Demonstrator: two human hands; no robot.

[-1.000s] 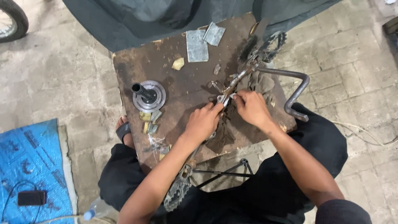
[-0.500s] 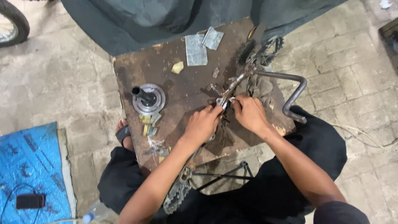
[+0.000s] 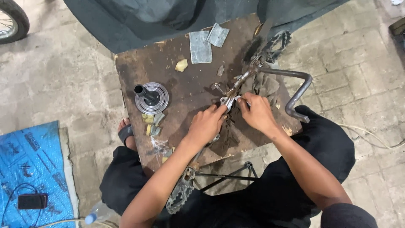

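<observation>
Your left hand (image 3: 205,125) and right hand (image 3: 256,113) meet on a small metal part (image 3: 230,101) near the middle of the wooden board (image 3: 185,84), fingertips pinched on it from both sides. Right of the flanged hub (image 3: 152,98) and below the sprocket (image 3: 276,44), it looks stiff, light and probably greasy; grip it by its edges

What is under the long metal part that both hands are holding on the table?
Under the metal part lies a dirty grey rag on the brown wooden table. The left hand and right hand cover its near end, so what lies beneath there is hidden.
</observation>
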